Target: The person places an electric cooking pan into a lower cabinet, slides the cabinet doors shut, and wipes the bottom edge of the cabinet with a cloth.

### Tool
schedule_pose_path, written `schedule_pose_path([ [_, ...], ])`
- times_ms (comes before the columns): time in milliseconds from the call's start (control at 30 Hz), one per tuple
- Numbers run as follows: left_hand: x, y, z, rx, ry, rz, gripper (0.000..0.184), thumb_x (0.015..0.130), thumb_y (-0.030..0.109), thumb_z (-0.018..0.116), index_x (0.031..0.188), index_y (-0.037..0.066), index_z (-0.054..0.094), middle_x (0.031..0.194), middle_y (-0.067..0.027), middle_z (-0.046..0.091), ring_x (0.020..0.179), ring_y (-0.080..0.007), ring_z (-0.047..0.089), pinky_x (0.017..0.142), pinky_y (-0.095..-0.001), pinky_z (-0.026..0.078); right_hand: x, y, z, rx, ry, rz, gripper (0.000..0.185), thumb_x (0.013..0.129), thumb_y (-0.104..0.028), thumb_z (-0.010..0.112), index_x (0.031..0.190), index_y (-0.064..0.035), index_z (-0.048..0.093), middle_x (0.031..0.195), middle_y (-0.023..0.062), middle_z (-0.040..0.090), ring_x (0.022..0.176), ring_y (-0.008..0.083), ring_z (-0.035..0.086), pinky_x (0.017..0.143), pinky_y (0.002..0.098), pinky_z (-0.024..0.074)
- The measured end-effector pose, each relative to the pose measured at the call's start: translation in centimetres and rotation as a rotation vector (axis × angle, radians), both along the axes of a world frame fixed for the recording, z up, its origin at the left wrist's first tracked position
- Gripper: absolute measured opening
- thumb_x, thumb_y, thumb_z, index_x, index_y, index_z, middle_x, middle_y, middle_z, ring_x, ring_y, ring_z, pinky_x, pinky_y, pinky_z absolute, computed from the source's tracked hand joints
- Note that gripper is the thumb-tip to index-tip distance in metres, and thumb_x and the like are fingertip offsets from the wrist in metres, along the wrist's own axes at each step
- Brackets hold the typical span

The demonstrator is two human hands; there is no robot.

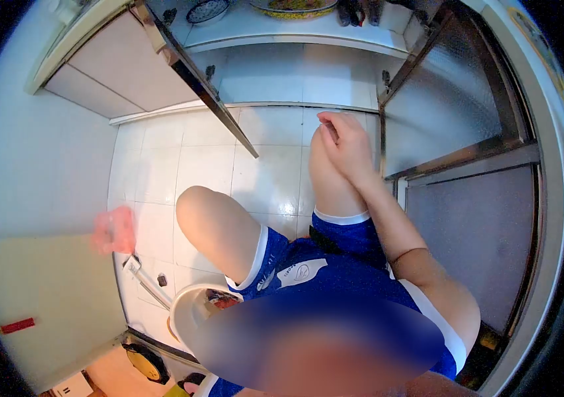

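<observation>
My right hand (348,147) rests on my right knee (325,173), near the open cabinet. Its fingers are curled inward, and what they hold, if anything, is hidden. The forearm lies along the thigh. My left hand does not show; the lower middle of the view is blurred. The left knee (212,221) is bare, below blue shorts with white trim.
An open cabinet (262,74) stands ahead, with a patterned bowl (207,10) and a plate on its shelf. One cabinet door (209,99) juts out left, a glass door (447,109) right. At left are a pink plastic bag (115,229) and a pale bucket (189,308).
</observation>
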State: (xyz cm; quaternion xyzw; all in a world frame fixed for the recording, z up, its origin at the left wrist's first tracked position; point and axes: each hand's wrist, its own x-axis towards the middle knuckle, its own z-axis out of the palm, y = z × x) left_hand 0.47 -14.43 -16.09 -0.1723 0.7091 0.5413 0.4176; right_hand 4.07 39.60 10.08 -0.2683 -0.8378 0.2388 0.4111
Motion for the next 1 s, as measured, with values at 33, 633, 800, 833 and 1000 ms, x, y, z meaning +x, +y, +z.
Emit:
schedule_pose_path([
  [33, 0.0, -0.1, 0.2, -0.001, 0.008, 0.008, 0.032, 0.079, 0.028, 0.056, 0.103, 0.007, 0.059, 0.086, -0.0105, 0.061, 0.078, -0.0231, 0.059, 0.068, -0.0332, 0.048, -0.1, 0.1, -0.1, 0.001, 0.002, -0.004, 0.016, 0.079, -0.007, 0.058, 0.094, -0.0041, 0.062, 0.087, 0.0113, 0.062, 0.079, 0.0257, 0.06, 0.069, 0.0324, 0.0483],
  [633, -5.2, 8.1, 5.1, 0.094, 0.324, 0.076, 0.032, 0.08, 0.029, 0.056, 0.104, 0.007, 0.058, 0.085, -0.0087, 0.061, 0.077, -0.0208, 0.058, 0.067, -0.0314, 0.048, -1.4, 0.2, -0.6, -0.031, 0.084, 0.036, 0.015, 0.078, -0.007, 0.057, 0.092, -0.0021, 0.062, 0.087, 0.0124, 0.063, 0.081, 0.027, 0.06, 0.071, 0.034, 0.048],
  [800, -8.0, 14.4, 7.7, 0.136, 0.436, 0.04, 0.033, 0.08, 0.029, 0.056, 0.104, 0.007, 0.058, 0.085, -0.0082, 0.06, 0.077, -0.0202, 0.058, 0.067, -0.0309, 0.048, -1.4, 0.0, -1.5, -0.133, 0.115, 0.04, 0.019, 0.079, -0.013, 0.055, 0.094, -0.0033, 0.062, 0.092, 0.0156, 0.062, 0.087, 0.0332, 0.058, 0.078, 0.0407, 0.0466],
  [833, -8.6, 15.5, 8.0, 0.144, 0.45, 0.004, 0.033, 0.08, 0.029, 0.056, 0.104, 0.007, 0.058, 0.085, -0.0081, 0.06, 0.077, -0.0201, 0.058, 0.067, -0.0308, 0.048, -1.1, -0.5, -1.3, -0.17, 0.113, 0.01, 0.022, 0.08, -0.013, 0.053, 0.097, -0.0027, 0.062, 0.094, 0.0168, 0.062, 0.087, 0.0337, 0.059, 0.078, 0.0403, 0.0474],
  [1000, -11.1, 20.7, 8.2, 0.161, 0.477, -0.201, 0.033, 0.081, 0.029, 0.056, 0.105, 0.007, 0.058, 0.085, -0.0076, 0.06, 0.076, -0.0194, 0.058, 0.067, -0.0303, 0.048, -0.7, -0.7, -1.6, -0.095, 0.096, -0.035, 0.015, 0.078, -0.012, 0.054, 0.088, -0.0046, 0.062, 0.09, 0.014, 0.061, 0.089, 0.032, 0.056, 0.076, 0.0409, 0.0459],
])
